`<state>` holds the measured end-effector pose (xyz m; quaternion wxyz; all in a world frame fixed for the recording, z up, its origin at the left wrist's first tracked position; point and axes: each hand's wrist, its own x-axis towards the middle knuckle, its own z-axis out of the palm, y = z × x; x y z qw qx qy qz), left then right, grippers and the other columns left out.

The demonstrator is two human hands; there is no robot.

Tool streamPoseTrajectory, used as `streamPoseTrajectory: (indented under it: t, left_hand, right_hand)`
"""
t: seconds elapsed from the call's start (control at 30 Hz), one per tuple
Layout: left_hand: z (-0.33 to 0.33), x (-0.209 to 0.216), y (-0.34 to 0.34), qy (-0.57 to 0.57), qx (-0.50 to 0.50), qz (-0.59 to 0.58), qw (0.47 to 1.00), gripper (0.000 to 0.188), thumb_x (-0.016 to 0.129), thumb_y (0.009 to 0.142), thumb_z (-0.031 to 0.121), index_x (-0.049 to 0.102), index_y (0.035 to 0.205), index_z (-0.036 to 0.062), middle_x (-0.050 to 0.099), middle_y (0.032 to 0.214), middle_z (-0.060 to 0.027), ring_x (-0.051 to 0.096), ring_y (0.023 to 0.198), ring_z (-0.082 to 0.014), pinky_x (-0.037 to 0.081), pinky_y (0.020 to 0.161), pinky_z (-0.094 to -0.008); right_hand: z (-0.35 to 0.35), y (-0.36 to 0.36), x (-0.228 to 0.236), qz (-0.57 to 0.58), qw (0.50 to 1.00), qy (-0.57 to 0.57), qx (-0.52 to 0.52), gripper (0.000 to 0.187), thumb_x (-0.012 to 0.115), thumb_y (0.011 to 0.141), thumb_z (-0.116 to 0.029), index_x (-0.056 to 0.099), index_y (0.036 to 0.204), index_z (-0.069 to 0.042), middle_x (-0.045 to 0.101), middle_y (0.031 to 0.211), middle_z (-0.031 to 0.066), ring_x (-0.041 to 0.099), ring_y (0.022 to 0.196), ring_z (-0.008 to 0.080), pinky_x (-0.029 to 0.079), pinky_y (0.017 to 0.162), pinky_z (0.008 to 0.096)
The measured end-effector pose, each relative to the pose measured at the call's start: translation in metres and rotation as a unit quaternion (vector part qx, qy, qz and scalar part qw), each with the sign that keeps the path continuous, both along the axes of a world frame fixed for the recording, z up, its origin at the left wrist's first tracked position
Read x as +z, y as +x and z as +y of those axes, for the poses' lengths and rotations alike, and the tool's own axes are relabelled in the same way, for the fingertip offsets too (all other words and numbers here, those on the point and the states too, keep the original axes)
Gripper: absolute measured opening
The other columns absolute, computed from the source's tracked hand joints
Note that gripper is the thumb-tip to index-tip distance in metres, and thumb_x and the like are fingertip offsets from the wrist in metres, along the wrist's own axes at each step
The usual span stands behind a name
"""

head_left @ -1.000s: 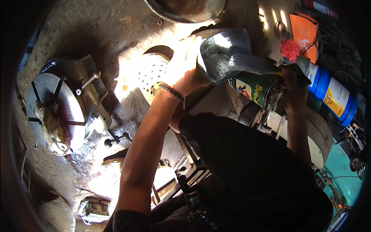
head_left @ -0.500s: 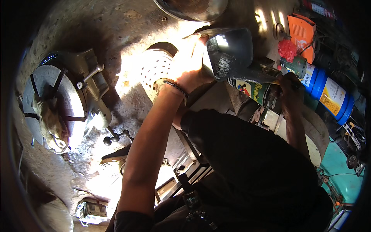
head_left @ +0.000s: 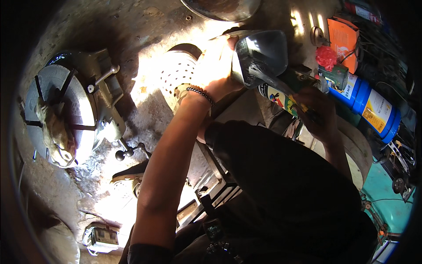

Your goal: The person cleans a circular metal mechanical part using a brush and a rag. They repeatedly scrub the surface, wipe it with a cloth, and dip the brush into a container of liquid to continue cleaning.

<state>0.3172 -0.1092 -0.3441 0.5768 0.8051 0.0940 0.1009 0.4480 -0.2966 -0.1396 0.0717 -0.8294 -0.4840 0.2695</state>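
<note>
My left hand (head_left: 217, 66), brightly lit, wraps round the near side of a dark, square-mouthed hollow piece (head_left: 272, 46) with rounded corners. Its opening is turned toward my right hand. In my right hand (head_left: 317, 112) is a long flat tool (head_left: 276, 82) that looks like a file, though its exact kind cannot be made out. The tool's far end reaches into the mouth of the hollow piece and touches or nears its inner wall. Just behind the tool lies a green can (head_left: 281, 100) with a colourful label, partly hidden by my right hand. My left fingertips are washed out by glare.
A pale perforated drum (head_left: 173, 72) stands beside my left wrist. Further left is a slotted round machine table (head_left: 83, 103) with a crumpled glove (head_left: 57, 132) on it. Blue buckets (head_left: 371, 108), an orange case (head_left: 343, 42) and a round pan (head_left: 222, 9) lie around.
My right hand has moved left, toward the hollow piece, pushing the tool further into its mouth. My left hand keeps its hold almost in place.
</note>
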Motion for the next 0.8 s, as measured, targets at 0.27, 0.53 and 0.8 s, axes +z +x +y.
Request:
streamPoseTrajectory:
  t: [0.27, 0.53, 0.8]
  left_hand:
    - [-0.011, 0.001, 0.005, 0.051, 0.034, 0.107, 0.992, 0.096, 0.089, 0.063, 0.036, 0.046, 0.142, 0.0013, 0.053, 0.136, -0.0200, 0.049, 0.129, -0.0374, 0.040, 0.112, -0.0438]
    - [-0.011, 0.022, -0.020, 0.137, 0.076, 0.147, 0.977, 0.117, 0.087, 0.073, 0.033, 0.012, 0.156, -0.0023, 0.035, 0.152, -0.0274, 0.039, 0.140, -0.0407, 0.035, 0.116, -0.0465]
    - [0.072, 0.067, -0.147, 0.274, 0.238, 0.060, 0.930, 0.053, 0.078, 0.079, 0.012, 0.060, 0.128, 0.0045, 0.064, 0.119, -0.0161, 0.062, 0.106, -0.0339, 0.051, 0.093, -0.0425]
  right_hand:
    - [-0.047, 0.008, 0.026, 0.007, 0.997, -0.005, -0.071, 0.030, 0.071, 0.084, 0.001, 0.067, 0.113, -0.003, 0.068, 0.117, 0.0146, 0.065, 0.109, 0.0301, 0.051, 0.096, 0.0392]
    - [-0.093, 0.035, 0.000, -0.062, 0.987, 0.065, -0.134, 0.026, 0.057, 0.095, -0.004, 0.064, 0.120, -0.002, 0.066, 0.121, 0.0138, 0.064, 0.114, 0.0277, 0.051, 0.096, 0.0362]
    - [-0.107, 0.055, -0.028, -0.105, 0.975, 0.137, -0.137, 0.027, 0.048, 0.103, -0.009, 0.061, 0.125, 0.000, 0.066, 0.124, 0.0129, 0.063, 0.117, 0.0266, 0.050, 0.098, 0.0351]
